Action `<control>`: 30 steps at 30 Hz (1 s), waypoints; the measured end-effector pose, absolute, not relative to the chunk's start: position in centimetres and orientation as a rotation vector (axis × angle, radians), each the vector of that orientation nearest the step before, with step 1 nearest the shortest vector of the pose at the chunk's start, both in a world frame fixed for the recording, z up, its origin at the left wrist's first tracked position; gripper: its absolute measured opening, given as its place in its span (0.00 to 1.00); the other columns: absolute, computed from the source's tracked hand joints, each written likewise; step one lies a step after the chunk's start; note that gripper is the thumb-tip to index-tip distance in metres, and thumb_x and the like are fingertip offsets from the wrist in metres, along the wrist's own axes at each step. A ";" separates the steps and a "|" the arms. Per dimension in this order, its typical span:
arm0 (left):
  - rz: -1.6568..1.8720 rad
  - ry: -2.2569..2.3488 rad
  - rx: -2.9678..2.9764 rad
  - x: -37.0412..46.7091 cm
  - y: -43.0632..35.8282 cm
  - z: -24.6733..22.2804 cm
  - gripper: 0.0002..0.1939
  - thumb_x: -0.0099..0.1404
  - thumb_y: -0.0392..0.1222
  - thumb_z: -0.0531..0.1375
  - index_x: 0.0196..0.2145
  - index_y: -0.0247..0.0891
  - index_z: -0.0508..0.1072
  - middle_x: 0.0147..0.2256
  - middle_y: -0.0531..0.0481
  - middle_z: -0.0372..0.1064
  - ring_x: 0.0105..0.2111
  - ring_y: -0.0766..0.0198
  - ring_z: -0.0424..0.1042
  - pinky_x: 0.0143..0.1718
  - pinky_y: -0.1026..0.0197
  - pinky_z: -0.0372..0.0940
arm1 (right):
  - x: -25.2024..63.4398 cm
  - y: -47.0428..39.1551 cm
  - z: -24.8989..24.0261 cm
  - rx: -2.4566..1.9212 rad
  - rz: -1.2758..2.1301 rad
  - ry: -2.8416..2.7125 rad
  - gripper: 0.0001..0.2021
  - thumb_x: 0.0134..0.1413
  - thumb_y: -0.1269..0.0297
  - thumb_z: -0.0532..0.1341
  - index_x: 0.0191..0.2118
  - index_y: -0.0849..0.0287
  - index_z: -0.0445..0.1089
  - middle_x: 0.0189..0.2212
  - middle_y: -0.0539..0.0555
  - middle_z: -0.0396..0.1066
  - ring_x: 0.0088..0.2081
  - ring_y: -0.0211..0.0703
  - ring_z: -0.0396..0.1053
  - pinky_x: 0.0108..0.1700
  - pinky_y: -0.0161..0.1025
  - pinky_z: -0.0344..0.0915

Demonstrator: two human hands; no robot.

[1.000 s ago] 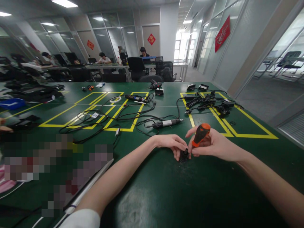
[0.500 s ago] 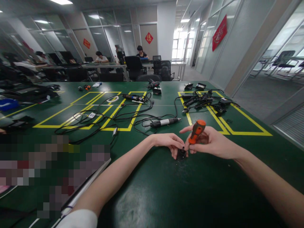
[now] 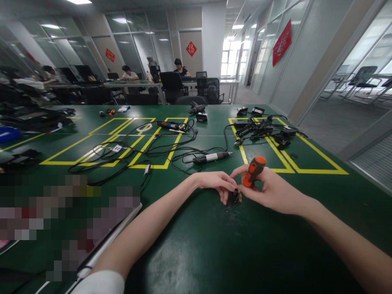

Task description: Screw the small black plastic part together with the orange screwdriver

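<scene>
My left hand (image 3: 222, 185) is closed round a small dark cylindrical part (image 3: 233, 198) that stands on the green table (image 3: 196, 249). Its wide base meets the tabletop, and a narrow tip points up between my fingers. Close on its right, my right hand (image 3: 269, 190) grips a screwdriver (image 3: 255, 170) with an orange and grey handle, held tilted with the handle's end up. The screwdriver's shaft cannot be made out. My right fingertips are right beside the dark part; whether they touch it is unclear.
Beyond my hands lies a grey and black electric screwdriver (image 3: 212, 157) with its cable. Tangled black cables and tools (image 3: 260, 130) lie at the right back, inside yellow tape lines (image 3: 321, 172). A drill-like tool (image 3: 197, 108) rests farther back. Blurred blocks cover the left front.
My right hand has shifted slightly, its index finger and thumb now closer to the dark part's top. The left hand keeps its hold. The whole view has moved a little.
</scene>
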State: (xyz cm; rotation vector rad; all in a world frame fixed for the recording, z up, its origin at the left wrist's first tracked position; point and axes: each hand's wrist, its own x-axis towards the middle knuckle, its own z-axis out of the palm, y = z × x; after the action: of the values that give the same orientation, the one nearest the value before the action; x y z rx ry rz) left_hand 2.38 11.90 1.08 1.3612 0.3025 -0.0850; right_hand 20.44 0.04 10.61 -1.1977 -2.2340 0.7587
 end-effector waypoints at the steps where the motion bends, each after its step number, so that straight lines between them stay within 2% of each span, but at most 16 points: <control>1: -0.087 0.311 1.353 2.4 11.9 1.1 0.20 0.57 0.52 0.69 0.40 0.33 0.78 0.36 0.43 0.79 0.24 0.65 0.76 0.30 0.63 0.73 | 20.4 0.0 10.7 -1.210 0.759 -2.231 0.12 0.60 0.63 0.59 0.49 0.58 0.71 0.27 0.50 0.72 0.25 0.39 0.67 0.27 0.35 0.65; 4: -0.092 0.316 1.338 2.4 11.9 1.1 0.20 0.56 0.53 0.70 0.38 0.34 0.78 0.34 0.45 0.79 0.24 0.66 0.76 0.31 0.64 0.73 | 20.1 -0.1 10.6 -1.241 0.780 -2.196 0.11 0.59 0.63 0.60 0.48 0.57 0.69 0.25 0.48 0.69 0.25 0.39 0.66 0.27 0.35 0.65; 9: -0.075 0.283 1.363 2.3 11.7 1.3 0.23 0.55 0.55 0.70 0.39 0.34 0.78 0.35 0.45 0.78 0.24 0.66 0.76 0.30 0.64 0.73 | 19.6 -0.4 10.7 -1.297 0.875 -2.122 0.12 0.63 0.54 0.59 0.45 0.55 0.67 0.20 0.44 0.64 0.25 0.40 0.69 0.30 0.36 0.65; 16: -0.093 0.285 1.361 2.4 11.9 1.2 0.20 0.58 0.53 0.68 0.40 0.33 0.78 0.36 0.44 0.79 0.25 0.66 0.76 0.31 0.65 0.73 | 19.3 -0.6 11.1 -1.277 0.886 -2.084 0.10 0.60 0.59 0.60 0.45 0.56 0.65 0.23 0.46 0.67 0.26 0.41 0.69 0.30 0.36 0.65; 22: -0.070 0.276 1.378 2.4 11.9 1.0 0.22 0.57 0.54 0.69 0.40 0.31 0.78 0.30 0.44 0.78 0.24 0.64 0.77 0.30 0.64 0.73 | 19.4 -0.4 10.6 -1.352 0.774 -2.135 0.09 0.62 0.56 0.58 0.41 0.55 0.67 0.19 0.44 0.63 0.23 0.39 0.65 0.29 0.36 0.63; 30: -0.081 0.279 1.372 2.3 11.8 1.3 0.21 0.59 0.53 0.68 0.40 0.32 0.77 0.30 0.45 0.78 0.24 0.64 0.76 0.28 0.64 0.71 | 18.9 -0.5 11.3 -1.319 0.840 -2.102 0.07 0.60 0.60 0.60 0.40 0.57 0.70 0.25 0.50 0.73 0.25 0.42 0.71 0.29 0.37 0.66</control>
State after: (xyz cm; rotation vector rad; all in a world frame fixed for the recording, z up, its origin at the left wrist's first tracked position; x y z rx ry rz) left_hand 2.35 11.81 1.31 1.3718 0.2795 -0.0809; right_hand 18.90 -0.54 11.28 -1.3188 -2.1019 0.8402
